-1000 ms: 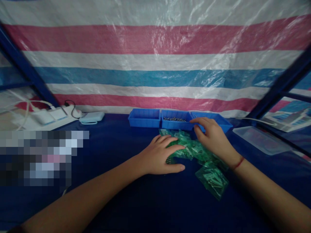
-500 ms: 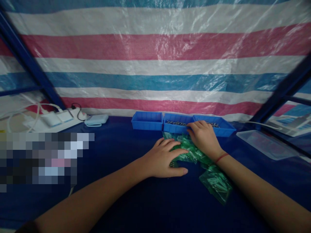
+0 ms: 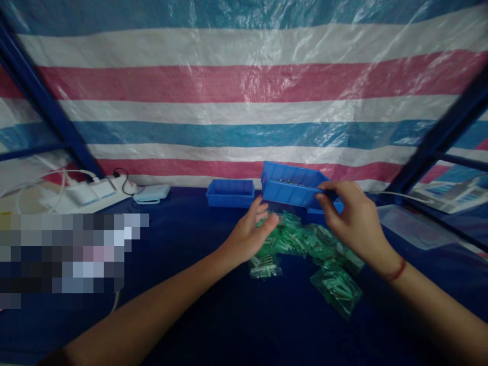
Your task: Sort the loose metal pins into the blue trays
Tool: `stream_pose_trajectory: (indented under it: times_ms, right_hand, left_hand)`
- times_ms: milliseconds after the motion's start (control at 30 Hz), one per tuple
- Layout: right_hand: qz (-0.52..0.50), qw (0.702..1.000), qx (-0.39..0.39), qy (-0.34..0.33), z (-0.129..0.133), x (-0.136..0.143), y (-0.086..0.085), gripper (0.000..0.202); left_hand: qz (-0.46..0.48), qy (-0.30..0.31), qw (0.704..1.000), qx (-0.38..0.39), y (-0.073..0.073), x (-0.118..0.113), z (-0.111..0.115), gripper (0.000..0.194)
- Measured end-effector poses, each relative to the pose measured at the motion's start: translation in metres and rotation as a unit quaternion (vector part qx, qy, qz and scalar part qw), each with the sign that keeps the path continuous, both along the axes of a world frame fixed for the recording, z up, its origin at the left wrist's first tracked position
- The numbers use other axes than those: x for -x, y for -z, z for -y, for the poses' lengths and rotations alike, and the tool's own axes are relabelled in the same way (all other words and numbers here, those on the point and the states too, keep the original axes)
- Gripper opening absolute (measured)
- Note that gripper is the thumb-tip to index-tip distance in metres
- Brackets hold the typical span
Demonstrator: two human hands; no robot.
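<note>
A blue plastic bin [image 3: 292, 192] with screws [image 3: 292, 182] inside hangs raised and tilted above the table. My right hand [image 3: 353, 218] pinches its right end between thumb and fingers. Part of another blue bin [image 3: 320, 210] shows beneath it, mostly hidden. My left hand [image 3: 249, 231] is open, thumb and fingers apart, just below the raised bin's left end and over the edge of a pile of small green-tinted clear bags [image 3: 292, 236]. White plugs and screws show through the bags. One bag [image 3: 265, 267] lies below my left hand, another [image 3: 337, 290] nearer to me.
A third blue bin [image 3: 230, 194] stands to the left at the back. A clear plastic lid or tray [image 3: 415, 229] lies at the right. A power strip [image 3: 91, 190] with cables and a pale blue device [image 3: 152, 193] sit at the left. A striped sheet [image 3: 244, 81] hangs behind.
My right hand has taken hold of the middle bin and lifted it, tilted, up and to the right. My left hand has drawn off the bags and turned, uncovering a bag beneath.
</note>
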State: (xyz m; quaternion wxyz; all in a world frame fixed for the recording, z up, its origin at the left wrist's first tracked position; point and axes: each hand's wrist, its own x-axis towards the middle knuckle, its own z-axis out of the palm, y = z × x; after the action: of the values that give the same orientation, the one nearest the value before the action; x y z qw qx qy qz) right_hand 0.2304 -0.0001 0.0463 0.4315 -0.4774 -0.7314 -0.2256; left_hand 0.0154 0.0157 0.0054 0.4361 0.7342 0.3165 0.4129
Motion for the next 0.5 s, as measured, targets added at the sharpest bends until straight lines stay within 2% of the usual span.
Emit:
stream_pose_trajectory:
  times_ms: [67, 133, 267, 433, 500]
  right_hand:
    - [0.007, 0.999, 0.017, -0.037, 0.014, 0.006, -0.007, 0.009]
    - [0.009, 0.996, 0.036, -0.082, 0.027, 0.013, -0.01, 0.008]
    - [-0.016, 0.992, 0.032, -0.121, 0.043, 0.023, -0.01, 0.01]
    - [-0.087, 0.988, 0.05, -0.113, 0.048, 0.019, -0.003, 0.012]
    - [-0.17, 0.979, 0.065, -0.097, 0.045, 0.014, 0.003, 0.029]
  left_hand:
    - [0.12, 0.002, 0.992, 0.034, -0.006, -0.002, -0.002, 0.086]
    - [0.178, 0.019, 0.983, 0.035, -0.011, -0.003, 0.0, 0.098]
    - [0.211, 0.018, 0.977, 0.034, -0.021, -0.003, 0.008, 0.099]
    - [0.219, -0.017, 0.973, 0.065, -0.033, -0.001, 0.012, 0.094]
    - [0.235, -0.036, 0.968, 0.086, -0.035, -0.002, 0.013, 0.091]
